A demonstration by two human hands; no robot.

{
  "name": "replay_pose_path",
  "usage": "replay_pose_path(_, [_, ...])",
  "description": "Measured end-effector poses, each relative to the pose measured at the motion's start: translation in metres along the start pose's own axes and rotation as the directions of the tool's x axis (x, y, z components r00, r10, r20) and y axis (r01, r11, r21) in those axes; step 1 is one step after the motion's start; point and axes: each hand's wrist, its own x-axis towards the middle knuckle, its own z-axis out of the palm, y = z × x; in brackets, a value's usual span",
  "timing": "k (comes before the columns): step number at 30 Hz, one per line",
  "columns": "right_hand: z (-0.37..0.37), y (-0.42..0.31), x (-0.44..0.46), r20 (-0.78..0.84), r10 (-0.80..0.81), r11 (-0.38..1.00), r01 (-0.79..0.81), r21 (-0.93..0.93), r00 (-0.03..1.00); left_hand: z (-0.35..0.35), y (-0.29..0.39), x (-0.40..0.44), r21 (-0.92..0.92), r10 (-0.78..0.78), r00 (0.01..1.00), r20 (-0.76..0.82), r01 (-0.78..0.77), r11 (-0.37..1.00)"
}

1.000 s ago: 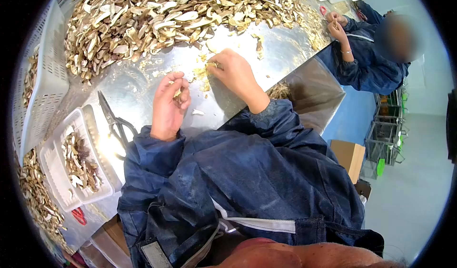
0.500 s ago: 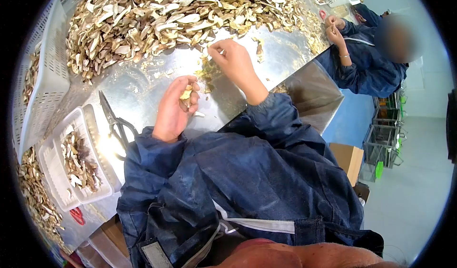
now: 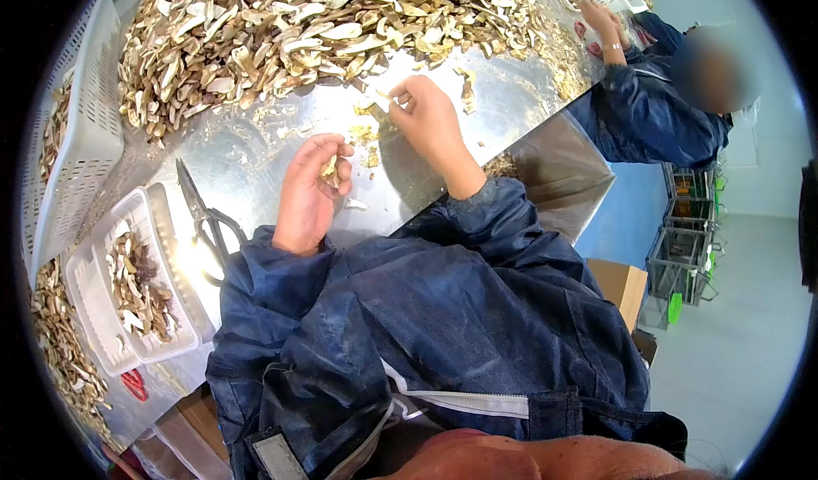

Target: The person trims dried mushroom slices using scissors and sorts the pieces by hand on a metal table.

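My left hand curls palm-up over the metal table, its fingers closed on yellowish dried mushroom pieces. To its right and slightly farther out, my right hand is pinched, with a pale sliver, seemingly of dried mushroom, at its fingertips. Yellow-brown crumbs lie on the table between the hands. Beyond both hands spreads a large heap of dried mushroom slices. One small white piece rests near my left hand.
Black-handled scissors lie at the left, beside a white plastic tray of dark mushroom slices. A white perforated basket stands at the left edge. A co-worker's hand is at the upper right. A cardboard box sits below.
My right hand has shifted slightly down and right, and a pale sliver now shows at its fingertips. My left hand stays nearly in place. The co-worker's hands have moved up.
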Motion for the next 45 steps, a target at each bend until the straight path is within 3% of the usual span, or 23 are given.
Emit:
replay_pose_path(2, [0.004,0.003,-0.003,-0.072,-0.203,0.966,0.188,-0.179,0.976,0.000,-0.001,-0.001,0.002,0.002,1.000,-0.007,-0.002,1.000])
replay_pose_path(5, [0.001,-0.003,-0.010,-0.018,0.006,0.990,-0.003,0.142,1.000,-0.003,-0.001,0.000,-0.026,0.009,1.000,0.008,-0.009,1.000])
replay_pose_path(8, [-0.005,0.013,-0.005,-0.114,-0.013,1.000,0.014,0.010,0.993,-0.008,-0.005,0.001,-0.047,0.019,1.000,-0.007,-0.019,0.999])
replay_pose_path(14, [0.002,0.003,-0.010,0.015,-0.103,0.961,0.103,-0.257,0.995,-0.003,-0.002,0.000,-0.005,0.032,0.999,-0.004,-0.032,0.999])
replay_pose_path(17, [0.007,0.004,-0.011,0.057,-0.041,0.978,0.051,-0.200,0.998,-0.003,-0.001,-0.001,-0.020,0.028,0.999,-0.022,-0.028,0.999])
replay_pose_path(19, [-0.003,-0.007,-0.009,0.218,0.153,0.987,-0.159,0.011,0.964,-0.001,-0.001,0.000,-0.009,0.029,0.999,-0.024,-0.029,1.000])
replay_pose_path(20, [-0.007,-0.011,-0.009,0.309,0.230,0.957,-0.273,0.102,0.923,-0.001,-0.001,0.000,-0.003,0.030,0.999,-0.025,-0.030,1.000])
replay_pose_path(23, [-0.003,-0.009,-0.013,0.526,0.155,0.738,-0.453,0.501,0.836,0.000,0.000,0.000,0.028,0.055,0.998,-0.021,-0.055,0.998])
replay_pose_path(29, [0.010,-0.026,-0.020,0.617,0.022,0.614,-0.498,0.612,0.787,0.004,0.001,-0.001,0.025,0.129,0.986,-0.107,-0.127,0.992])
replay_pose_path(35, [-0.007,-0.041,-0.017,0.683,-0.056,0.728,-0.439,0.527,0.728,0.002,0.000,0.002,0.238,0.126,0.987,-0.098,-0.100,0.966])
replay_pose_path(38, [-0.002,-0.017,-0.001,0.388,0.090,0.936,-0.212,0.283,0.917,-0.005,-0.001,0.000,0.110,0.142,0.985,-0.096,-0.131,0.985])
replay_pose_path(40, [0.003,-0.005,0.017,0.202,0.044,0.998,-0.053,0.041,0.978,-0.005,0.000,0.000,0.061,0.146,0.985,-0.095,-0.141,0.988])
replay_pose_path(42, [0.015,-0.001,0.028,0.012,-0.094,0.987,0.095,-0.130,0.995,-0.007,0.001,0.001,0.009,0.151,0.984,-0.094,-0.151,0.989])
replay_pose_path(45, [0.032,-0.006,0.030,-0.052,-0.210,0.939,0.187,-0.289,0.976,-0.012,0.000,0.005,-0.065,0.158,0.982,-0.107,-0.165,0.984])
